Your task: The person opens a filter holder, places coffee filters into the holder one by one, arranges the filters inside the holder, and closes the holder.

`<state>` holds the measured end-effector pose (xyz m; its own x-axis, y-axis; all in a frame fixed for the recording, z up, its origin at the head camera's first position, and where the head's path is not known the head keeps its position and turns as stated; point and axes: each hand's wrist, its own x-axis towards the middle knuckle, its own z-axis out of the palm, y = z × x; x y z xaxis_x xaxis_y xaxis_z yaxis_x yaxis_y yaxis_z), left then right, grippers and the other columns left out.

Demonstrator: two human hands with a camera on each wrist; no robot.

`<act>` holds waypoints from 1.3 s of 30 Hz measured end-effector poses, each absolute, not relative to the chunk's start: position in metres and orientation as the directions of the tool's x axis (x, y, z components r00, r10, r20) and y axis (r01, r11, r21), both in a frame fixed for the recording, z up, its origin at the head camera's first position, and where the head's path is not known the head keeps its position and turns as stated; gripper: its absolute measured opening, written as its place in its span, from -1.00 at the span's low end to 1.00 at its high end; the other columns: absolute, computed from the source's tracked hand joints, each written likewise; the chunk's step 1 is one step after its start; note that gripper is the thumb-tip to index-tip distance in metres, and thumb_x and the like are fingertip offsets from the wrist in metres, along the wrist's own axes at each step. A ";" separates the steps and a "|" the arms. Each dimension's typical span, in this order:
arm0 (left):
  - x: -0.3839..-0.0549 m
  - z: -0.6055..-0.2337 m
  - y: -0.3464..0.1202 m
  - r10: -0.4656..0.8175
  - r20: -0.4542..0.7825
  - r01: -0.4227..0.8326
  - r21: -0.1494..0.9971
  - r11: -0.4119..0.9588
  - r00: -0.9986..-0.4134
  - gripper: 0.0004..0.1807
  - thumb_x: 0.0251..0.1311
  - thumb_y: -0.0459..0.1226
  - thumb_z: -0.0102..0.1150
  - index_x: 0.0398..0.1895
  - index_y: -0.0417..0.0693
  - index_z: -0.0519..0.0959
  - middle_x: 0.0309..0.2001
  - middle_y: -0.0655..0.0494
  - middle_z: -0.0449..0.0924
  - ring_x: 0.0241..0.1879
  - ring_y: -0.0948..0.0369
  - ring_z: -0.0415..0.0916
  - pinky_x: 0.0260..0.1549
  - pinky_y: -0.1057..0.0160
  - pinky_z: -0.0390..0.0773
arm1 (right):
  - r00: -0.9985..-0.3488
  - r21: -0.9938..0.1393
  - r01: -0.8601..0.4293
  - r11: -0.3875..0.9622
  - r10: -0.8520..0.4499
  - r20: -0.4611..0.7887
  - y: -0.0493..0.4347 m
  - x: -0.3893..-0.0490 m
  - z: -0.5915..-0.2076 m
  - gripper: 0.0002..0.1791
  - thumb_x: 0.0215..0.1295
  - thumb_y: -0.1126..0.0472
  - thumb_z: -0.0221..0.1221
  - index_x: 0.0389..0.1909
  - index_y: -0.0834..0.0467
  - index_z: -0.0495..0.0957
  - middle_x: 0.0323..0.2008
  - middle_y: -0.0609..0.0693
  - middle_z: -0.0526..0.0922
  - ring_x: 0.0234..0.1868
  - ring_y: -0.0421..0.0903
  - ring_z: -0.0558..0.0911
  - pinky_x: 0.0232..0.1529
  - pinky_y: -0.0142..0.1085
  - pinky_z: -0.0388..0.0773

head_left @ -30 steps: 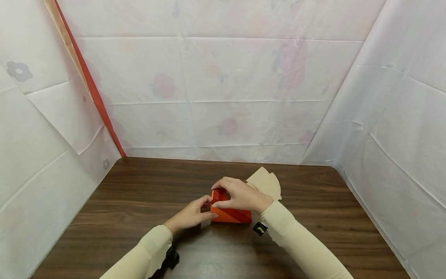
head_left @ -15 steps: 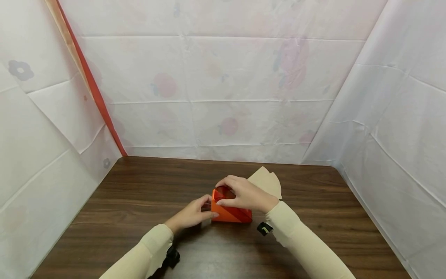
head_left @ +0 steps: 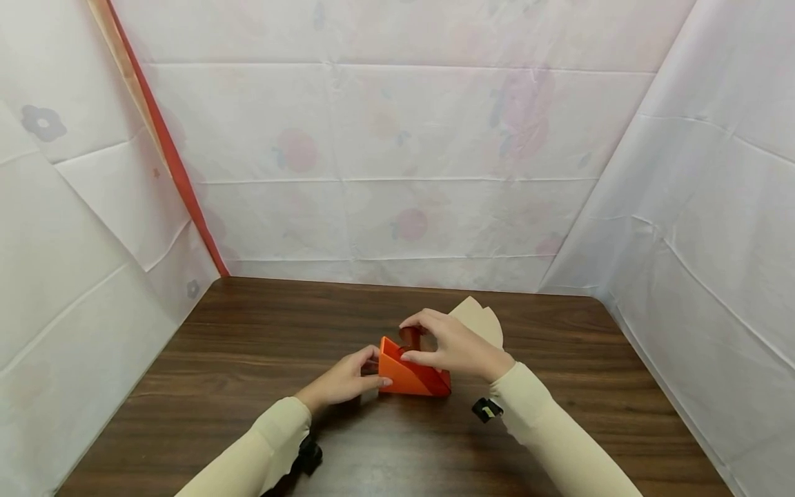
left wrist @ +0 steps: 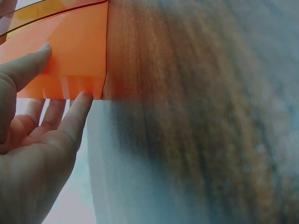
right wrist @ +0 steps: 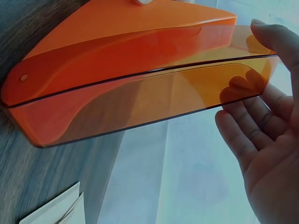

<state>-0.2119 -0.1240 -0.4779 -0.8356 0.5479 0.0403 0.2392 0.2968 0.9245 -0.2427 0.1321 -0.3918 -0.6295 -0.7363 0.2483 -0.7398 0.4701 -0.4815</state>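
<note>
An orange wedge-shaped coffee filter box stands on the table, its translucent amber lid swung up at the hinge. My left hand steadies the box's tall end. In the left wrist view, its thumb lies on the orange side wall while the fingers touch the end face. My right hand pinches the lid's free end between thumb and fingers. The fingertips show through the clear plastic. The inside of the box is largely hidden behind the lid and my right hand.
Beige paper coffee filters, fan-shaped, lie behind my right hand on the dark wood table. Their crimped edge shows in the right wrist view. White patterned cloth hangs at the back and both sides. A black wrist camera sits under the right cuff.
My right hand has moved to the right and slightly up, swinging the lid away from the box's tall end. My left hand has stayed at the box.
</note>
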 end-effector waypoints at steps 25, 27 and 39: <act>-0.209 -0.478 -0.122 0.536 0.044 0.228 0.932 0.282 -0.843 -0.67 0.30 -0.24 0.33 0.03 -0.09 0.47 0.01 0.08 0.61 0.10 0.09 0.55 0.09 0.03 0.51 | -0.622 -0.526 -0.755 0.392 -0.682 0.384 0.169 -0.235 -0.389 -0.52 0.23 0.09 0.42 0.12 0.09 0.52 -0.12 -0.24 0.58 -0.12 -0.26 0.59 -0.01 -0.23 0.57; -0.209 -0.479 -0.122 0.538 0.047 0.232 0.931 0.282 -0.842 -0.67 0.30 -0.24 0.33 0.03 -0.09 0.47 0.01 0.09 0.61 0.09 0.09 0.55 0.09 0.04 0.51 | -0.634 -0.537 -0.744 0.398 -0.675 0.378 0.173 -0.234 -0.388 -0.53 0.23 0.10 0.43 0.12 0.08 0.53 -0.12 -0.24 0.58 -0.12 -0.25 0.59 -0.02 -0.23 0.58; -0.210 -0.479 -0.123 0.544 0.046 0.234 0.931 0.281 -0.838 -0.67 0.31 -0.25 0.32 0.05 -0.10 0.46 0.01 0.09 0.60 0.08 0.10 0.55 0.05 0.13 0.53 | -0.668 -0.534 -0.724 0.437 -0.639 0.383 0.200 -0.231 -0.386 -0.48 0.19 0.06 0.46 0.15 0.02 0.53 -0.06 -0.26 0.59 -0.10 -0.26 0.60 -0.01 -0.21 0.58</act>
